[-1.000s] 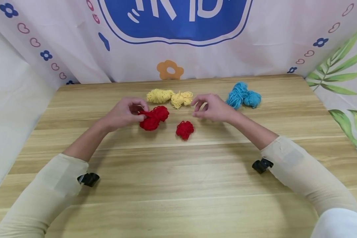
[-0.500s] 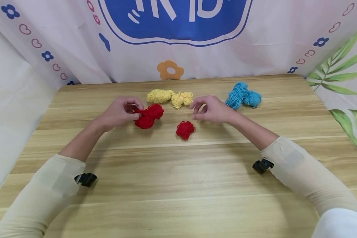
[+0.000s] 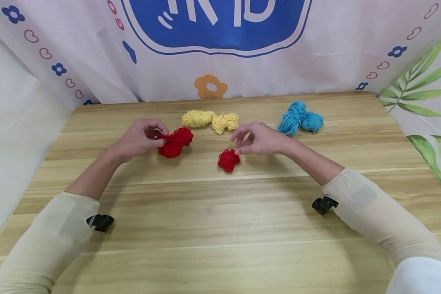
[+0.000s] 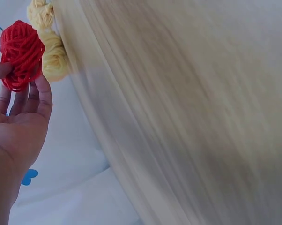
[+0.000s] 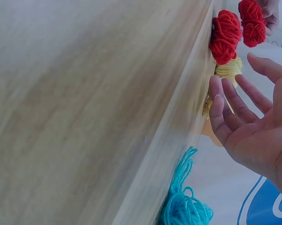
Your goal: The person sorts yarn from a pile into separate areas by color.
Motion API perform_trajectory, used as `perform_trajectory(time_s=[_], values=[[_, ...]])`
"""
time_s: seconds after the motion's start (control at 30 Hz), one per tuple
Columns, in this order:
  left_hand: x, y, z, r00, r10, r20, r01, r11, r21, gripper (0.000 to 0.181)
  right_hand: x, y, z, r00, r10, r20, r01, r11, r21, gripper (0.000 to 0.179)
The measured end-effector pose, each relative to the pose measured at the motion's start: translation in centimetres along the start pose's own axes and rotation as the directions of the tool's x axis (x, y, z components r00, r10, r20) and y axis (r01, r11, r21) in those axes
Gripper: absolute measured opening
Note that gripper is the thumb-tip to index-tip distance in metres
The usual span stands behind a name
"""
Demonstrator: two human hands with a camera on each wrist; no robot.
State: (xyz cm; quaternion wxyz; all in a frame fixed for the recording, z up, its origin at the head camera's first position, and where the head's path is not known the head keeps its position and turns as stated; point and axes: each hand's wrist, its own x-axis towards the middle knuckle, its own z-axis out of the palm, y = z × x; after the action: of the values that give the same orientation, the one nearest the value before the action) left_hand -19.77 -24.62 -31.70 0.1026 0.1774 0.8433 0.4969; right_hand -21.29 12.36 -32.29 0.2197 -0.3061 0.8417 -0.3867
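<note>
My left hand [image 3: 143, 138] pinches a two-lobed bundle of red yarn [image 3: 175, 143] between thumb and fingers, left of the table's middle. In the left wrist view, the thumb presses the wound red strands against the fingers. A smaller ball of red yarn [image 3: 228, 160] lies on the table between the hands. Just above and right of it hovers my right hand [image 3: 261, 139], fingers loosely bent and holding nothing. From the right wrist view, a gap shows between those fingers and the red ball [image 5: 225, 37].
Behind the hands, two yellow yarn bundles [image 3: 197, 119] lie side by side. Blue yarn [image 3: 294, 117] in two lumps rests at the back right. The wooden table [image 3: 220, 228] ends at a printed white cloth [image 3: 264, 73].
My left hand has moved left, carrying the red bundle away from the smaller ball. My right hand has lowered slightly toward that ball, which stays in place.
</note>
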Motion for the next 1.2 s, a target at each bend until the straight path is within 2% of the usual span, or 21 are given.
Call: perform_trajectory(time_s=[0.2,0.6,1.2], values=[[-0.3,-0.5,-0.7,0.999,-0.034,-0.014,0.035,0.999,0.036,0.010,-0.1,0.1,0.0,0.999,-0.011,0.047,0.010,1.000,0.019,0.041],[-1.5,-2.0,-2.3,0.997,-0.043,-0.064,0.046,0.998,0.046,0.010,0.2,0.3,0.4,0.995,-0.066,0.080,0.064,0.998,0.021,0.043],[-2.7,-3.8,-4.8,0.982,-0.142,-0.123,0.154,0.983,0.098,0.010,0.6,-0.1,0.7,0.993,-0.071,0.099,0.075,0.996,-0.038,0.049]])
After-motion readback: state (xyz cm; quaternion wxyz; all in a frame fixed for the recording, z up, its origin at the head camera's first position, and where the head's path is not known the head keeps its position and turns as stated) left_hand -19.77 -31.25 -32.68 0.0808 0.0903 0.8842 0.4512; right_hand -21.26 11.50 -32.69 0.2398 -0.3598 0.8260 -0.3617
